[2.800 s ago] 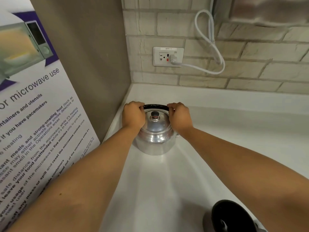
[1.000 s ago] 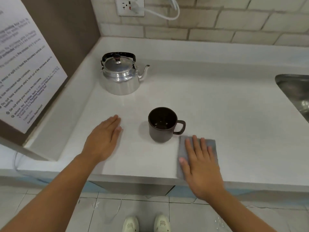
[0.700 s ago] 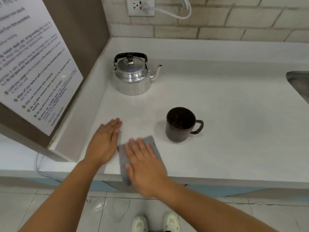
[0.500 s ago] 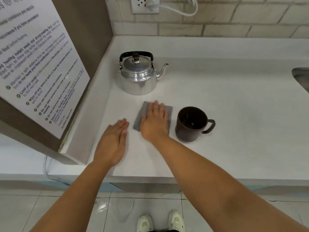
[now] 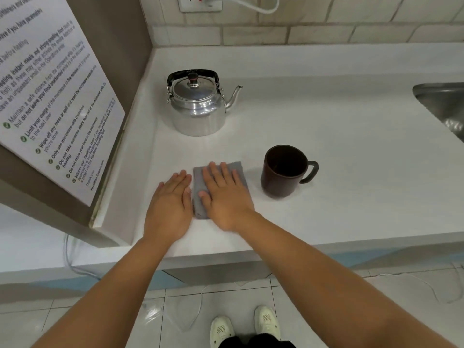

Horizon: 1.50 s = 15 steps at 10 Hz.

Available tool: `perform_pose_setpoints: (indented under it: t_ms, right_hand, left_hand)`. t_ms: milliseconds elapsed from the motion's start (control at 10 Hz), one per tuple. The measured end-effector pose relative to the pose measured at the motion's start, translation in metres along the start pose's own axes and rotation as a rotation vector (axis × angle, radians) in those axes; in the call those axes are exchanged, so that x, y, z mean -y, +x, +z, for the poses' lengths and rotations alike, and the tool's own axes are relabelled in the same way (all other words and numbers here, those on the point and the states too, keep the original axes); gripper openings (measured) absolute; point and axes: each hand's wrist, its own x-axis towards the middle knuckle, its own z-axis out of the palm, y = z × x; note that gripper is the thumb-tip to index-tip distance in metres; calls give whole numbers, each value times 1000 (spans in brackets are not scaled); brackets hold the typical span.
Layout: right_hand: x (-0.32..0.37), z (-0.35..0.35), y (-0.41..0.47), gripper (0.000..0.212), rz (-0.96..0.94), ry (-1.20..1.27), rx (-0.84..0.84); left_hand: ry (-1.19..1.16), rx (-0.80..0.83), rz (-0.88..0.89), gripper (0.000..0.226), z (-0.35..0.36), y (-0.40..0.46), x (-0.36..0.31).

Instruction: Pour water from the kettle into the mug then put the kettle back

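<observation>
The kettle (image 5: 197,106) is standing upright on the white counter (image 5: 339,151), in the back left corner near the side panel. Its black handle (image 5: 193,74) is arching over the lid, and its spout (image 5: 234,95) is pointing to the right. Nothing is touching the kettle.

The mug (image 5: 285,172) is standing upright on the counter, in front of the kettle and to its right, well apart from it. The mug is dark brown, and its handle is pointing to the right. Its inside is too dark to tell whether it is holding water.

A grey cloth (image 5: 221,172) is lying flat on the counter, just to the left of the mug and apart from it.

The right hand (image 5: 224,194) is lying palm down on the cloth, fingers stretched out and slightly spread, pressing flat and gripping nothing. The cloth is showing beyond the fingertips and along the thumb side.

The left hand (image 5: 170,204) is lying palm down on the bare counter, just beside the left edge of the cloth. Its fingers are straight and close together, and it is holding nothing. Both forearms are reaching in from the near edge of the counter.

A printed notice (image 5: 47,96) is hanging on the side panel at the left. A wall socket (image 5: 199,2) with a white cable (image 5: 251,5) is sitting on the tiled wall behind the kettle. A metal sink (image 5: 444,104) is showing at the right edge. Two light shoes (image 5: 244,325) are standing on the tiled floor below.
</observation>
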Motion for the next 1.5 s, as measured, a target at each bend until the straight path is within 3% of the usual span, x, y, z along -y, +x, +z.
perform_pose_setpoints:
  t_ms: [200,400,700,1300,1400,1500]
  right_hand:
    - [-54,-5,-112,60,-87,-50,-25]
    - [-134,-24,-182,58,21,-33,-17]
    - [-220,-62,-140,62,127,-12,32]
    - [-230,-62,-127,64,73,-73,7]
    - [-229,-80,-121,67,80,-54,81]
    - [-228,-118,-103,63,113,-63,215]
  left_hand:
    - [104,56,-33,49,2,0,-9]
    - [70,93,-53,52,10,8,-39]
    - [100,153,7,58,36,18,-80]
    - [186,166,8,63,39,13,-80]
    - [197,260,-23,67,23,26,-80]
    - [223,484,-60,68,-8,52,-85]
